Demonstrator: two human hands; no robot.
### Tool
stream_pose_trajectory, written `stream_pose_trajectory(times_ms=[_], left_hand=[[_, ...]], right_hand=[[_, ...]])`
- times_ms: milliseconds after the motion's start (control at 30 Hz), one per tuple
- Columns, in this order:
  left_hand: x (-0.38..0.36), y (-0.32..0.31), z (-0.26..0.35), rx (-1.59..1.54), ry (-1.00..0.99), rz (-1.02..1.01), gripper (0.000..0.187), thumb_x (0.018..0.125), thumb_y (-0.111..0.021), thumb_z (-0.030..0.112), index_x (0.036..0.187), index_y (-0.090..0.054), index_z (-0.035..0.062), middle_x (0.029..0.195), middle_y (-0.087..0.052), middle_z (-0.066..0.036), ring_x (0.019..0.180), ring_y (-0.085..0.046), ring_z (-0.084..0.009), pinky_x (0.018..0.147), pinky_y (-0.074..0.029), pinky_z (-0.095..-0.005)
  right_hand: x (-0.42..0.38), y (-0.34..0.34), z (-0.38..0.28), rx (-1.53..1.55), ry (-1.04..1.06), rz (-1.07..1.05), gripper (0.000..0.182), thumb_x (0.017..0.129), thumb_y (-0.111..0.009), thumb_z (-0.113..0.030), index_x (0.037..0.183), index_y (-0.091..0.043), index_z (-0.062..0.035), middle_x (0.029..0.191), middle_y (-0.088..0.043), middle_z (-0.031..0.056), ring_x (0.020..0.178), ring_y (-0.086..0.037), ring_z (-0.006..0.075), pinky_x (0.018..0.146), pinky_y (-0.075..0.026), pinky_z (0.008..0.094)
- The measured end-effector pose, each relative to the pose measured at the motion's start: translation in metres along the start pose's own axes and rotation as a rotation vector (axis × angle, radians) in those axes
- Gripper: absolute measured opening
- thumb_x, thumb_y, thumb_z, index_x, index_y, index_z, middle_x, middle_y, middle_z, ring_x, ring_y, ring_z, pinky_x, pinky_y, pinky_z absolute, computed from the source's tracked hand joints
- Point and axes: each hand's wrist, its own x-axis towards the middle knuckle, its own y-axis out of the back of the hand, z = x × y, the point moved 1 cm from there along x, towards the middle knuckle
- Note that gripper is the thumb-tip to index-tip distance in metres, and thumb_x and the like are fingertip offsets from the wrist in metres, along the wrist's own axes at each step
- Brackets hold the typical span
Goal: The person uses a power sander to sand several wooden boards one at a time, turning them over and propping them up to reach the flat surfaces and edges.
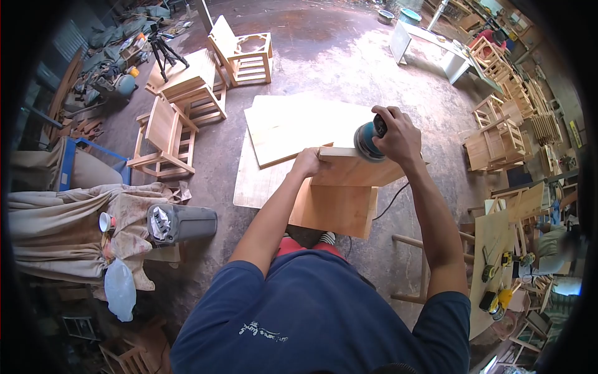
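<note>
My right hand [398,134] is wrapped round a blue and black orbital sander [367,142]. The sander is tilted against the edge of a wooden piece of furniture [355,169] made of joined panels, which stands in front of my legs. On the left end of that same edge, my left hand [306,162] grips the wood, its fingertips partly hidden behind the panel. Under and beyond the piece lies a large pale board [249,181], with a second wooden board [280,134] on top of it. A dark cord [393,202] runs down at the right side of the piece.
Wooden chairs [165,137] and a small table [187,71] bearing a tripod [163,53] stand at the left. Nearer are a grey bin [187,223] and a cloth-draped table [56,212]. At right, a wooden table [492,234] carries yellow power tools [495,302]; stacked chair frames stand behind.
</note>
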Motion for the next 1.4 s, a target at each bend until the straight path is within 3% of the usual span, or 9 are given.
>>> stream_pose_trajectory(times_ms=[167, 267, 467, 767, 867, 1067, 1167, 1267, 1400], left_hand=[[-0.006, 0.002, 0.006, 0.002, -0.001, 0.018, 0.044, 0.081, -0.091, 0.011, 0.124, -0.080, 0.0139, 0.112, -0.082, -0.002, 0.101, -0.074, -0.0125, 0.093, -0.059, -0.0335], [0.004, -0.001, -0.014, -0.008, -0.013, 0.023, 0.045, 0.075, -0.095, 0.028, 0.118, -0.082, 0.0209, 0.105, -0.083, -0.005, 0.096, -0.076, -0.0212, 0.090, -0.058, -0.0381], [-0.006, 0.009, 0.006, 0.172, 0.075, 0.006, 0.048, 0.075, -0.094, 0.034, 0.116, -0.081, 0.0126, 0.108, -0.082, -0.012, 0.106, -0.077, -0.0246, 0.093, -0.059, -0.0411], [-0.004, -0.001, -0.025, -0.010, -0.315, 0.142, 0.077, 0.068, -0.095, 0.030, 0.137, -0.068, 0.0094, 0.135, -0.074, -0.012, 0.128, -0.068, -0.0261, 0.106, -0.055, -0.0404], [-0.010, -0.001, -0.016, -0.046, -0.301, 0.163, 0.077, 0.069, -0.095, 0.030, 0.138, -0.068, 0.0100, 0.136, -0.073, -0.011, 0.129, -0.068, -0.0254, 0.107, -0.055, -0.0416], [0.008, 0.003, -0.009, 0.344, 0.036, 0.048, 0.050, 0.075, -0.091, 0.034, 0.118, -0.078, 0.0116, 0.115, -0.079, -0.016, 0.111, -0.074, -0.0340, 0.096, -0.058, -0.0456], [0.000, 0.003, -0.004, 0.208, 0.001, 0.108, 0.037, 0.079, -0.087, 0.035, 0.109, -0.080, 0.0136, 0.106, -0.080, -0.016, 0.103, -0.075, -0.0375, 0.091, -0.059, -0.0463], [-0.011, 0.004, -0.002, 0.148, -0.066, 0.077, 0.033, 0.083, -0.082, 0.036, 0.110, -0.080, 0.0165, 0.109, -0.080, -0.014, 0.105, -0.075, -0.0374, 0.090, -0.059, -0.0467], [-0.011, 0.006, 0.006, 0.208, -0.018, 0.099, 0.033, 0.082, -0.083, 0.035, 0.108, -0.080, 0.0145, 0.108, -0.080, -0.016, 0.104, -0.075, -0.0374, 0.090, -0.059, -0.0465]], right_hand=[[0.006, -0.006, -0.020, 0.045, 0.032, 0.020, 0.063, 0.073, -0.083, -0.023, 0.133, -0.066, -0.0327, 0.129, -0.069, 0.0028, 0.111, -0.070, 0.0290, 0.085, -0.063, 0.0436], [0.012, -0.010, -0.041, 0.077, 0.072, 0.037, 0.064, 0.072, -0.082, -0.022, 0.133, -0.066, -0.0328, 0.126, -0.069, 0.0029, 0.110, -0.070, 0.0295, 0.085, -0.063, 0.0438], [0.029, -0.025, -0.085, 0.098, 0.121, -0.017, 0.064, 0.071, -0.082, -0.021, 0.132, -0.065, -0.0324, 0.128, -0.068, 0.0020, 0.113, -0.068, 0.0289, 0.088, -0.062, 0.0425], [0.039, -0.034, -0.130, 0.148, 0.170, -0.041, 0.067, 0.073, -0.080, -0.018, 0.135, -0.064, -0.0344, 0.128, -0.067, 0.0032, 0.114, -0.068, 0.0294, 0.089, -0.062, 0.0432], [0.035, -0.029, -0.129, 0.139, 0.163, -0.079, 0.067, 0.072, -0.081, -0.018, 0.135, -0.064, -0.0342, 0.128, -0.067, 0.0030, 0.114, -0.068, 0.0294, 0.089, -0.062, 0.0434], [0.005, -0.008, -0.100, 0.084, 0.119, -0.145, 0.066, 0.074, -0.079, -0.018, 0.136, -0.064, -0.0340, 0.129, -0.067, 0.0036, 0.114, -0.068, 0.0296, 0.087, -0.062, 0.0435], [-0.008, -0.001, -0.088, 0.071, 0.107, -0.176, 0.061, 0.079, -0.072, -0.015, 0.136, -0.066, -0.0347, 0.127, -0.069, 0.0048, 0.111, -0.069, 0.0305, 0.082, -0.063, 0.0444], [-0.012, 0.006, -0.085, 0.023, 0.030, -0.228, 0.068, 0.073, -0.081, -0.020, 0.137, -0.064, -0.0339, 0.130, -0.067, 0.0037, 0.115, -0.068, 0.0293, 0.090, -0.062, 0.0441], [-0.016, 0.005, -0.091, 0.082, 0.065, -0.175, 0.058, 0.079, -0.071, -0.016, 0.134, -0.067, -0.0334, 0.123, -0.069, 0.0058, 0.109, -0.070, 0.0308, 0.082, -0.063, 0.0452]])
